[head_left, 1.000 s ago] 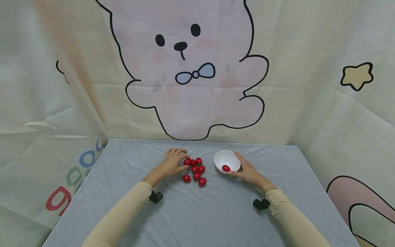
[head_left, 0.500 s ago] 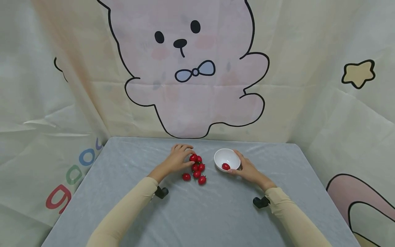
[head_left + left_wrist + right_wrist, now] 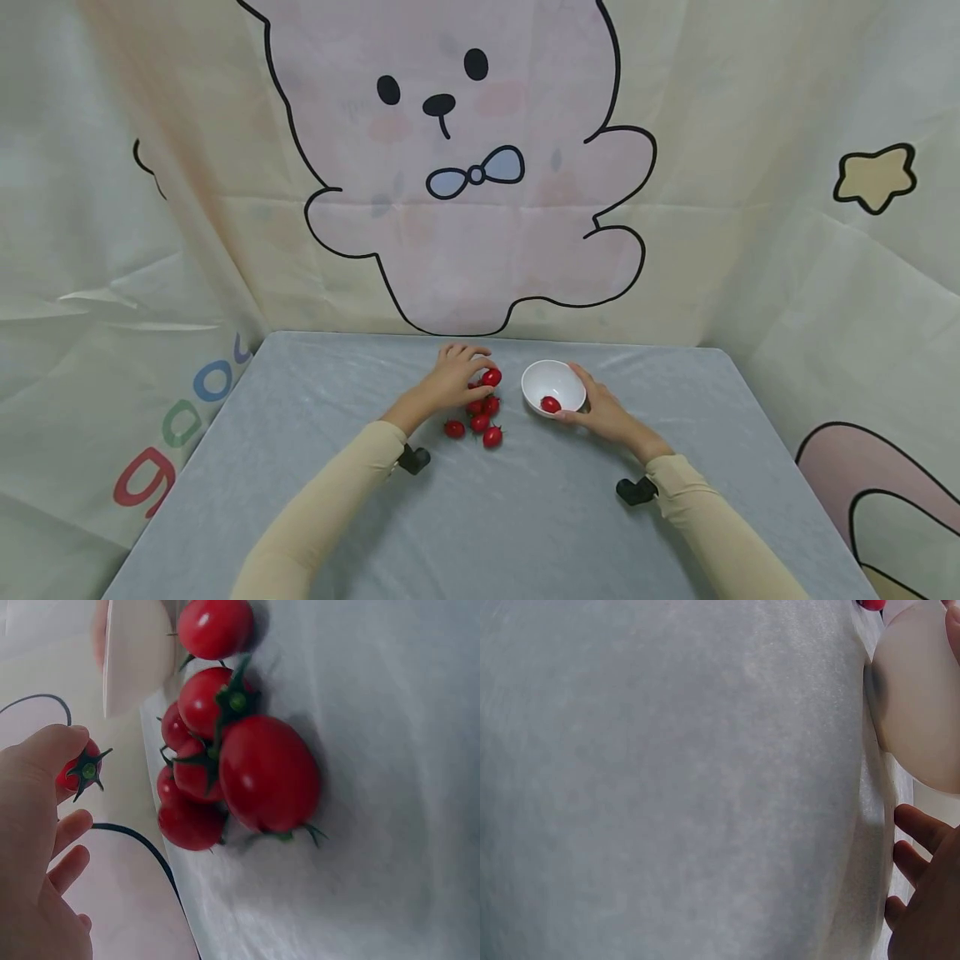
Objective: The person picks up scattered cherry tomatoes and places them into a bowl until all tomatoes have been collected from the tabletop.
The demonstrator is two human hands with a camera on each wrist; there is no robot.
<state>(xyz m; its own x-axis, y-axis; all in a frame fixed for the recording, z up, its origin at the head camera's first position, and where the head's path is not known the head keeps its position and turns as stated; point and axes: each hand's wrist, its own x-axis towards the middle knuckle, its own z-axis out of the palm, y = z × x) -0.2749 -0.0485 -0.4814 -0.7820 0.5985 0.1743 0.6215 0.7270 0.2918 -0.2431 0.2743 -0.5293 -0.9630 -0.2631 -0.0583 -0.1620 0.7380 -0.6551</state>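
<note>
My left hand (image 3: 447, 382) pinches a cherry tomato (image 3: 491, 377) between thumb and fingers, over the far end of a small pile. In the left wrist view, that cherry tomato's green calyx (image 3: 88, 771) faces the camera, apart from the others. Several more cherry tomatoes (image 3: 268, 774) lie close together on the cloth below; the hand hides part of the pile in the head view. To the right, my right hand (image 3: 609, 419) holds a white bowl (image 3: 546, 377) by its right side, thumb at the near rim. One cherry tomato (image 3: 551, 404) lies inside the bowl.
A grey-blue cloth covers the table (image 3: 525, 517). Behind it hangs a curtain (image 3: 690, 250) with a cartoon bear, and more printed fabric stands at both sides. Dark wrist-worn devices (image 3: 636, 492) sit below both hands.
My left hand has moved right across the pile, taking a cherry tomato with it from the pile's far left toward the bowl. The right hand and bowl stay in place.
</note>
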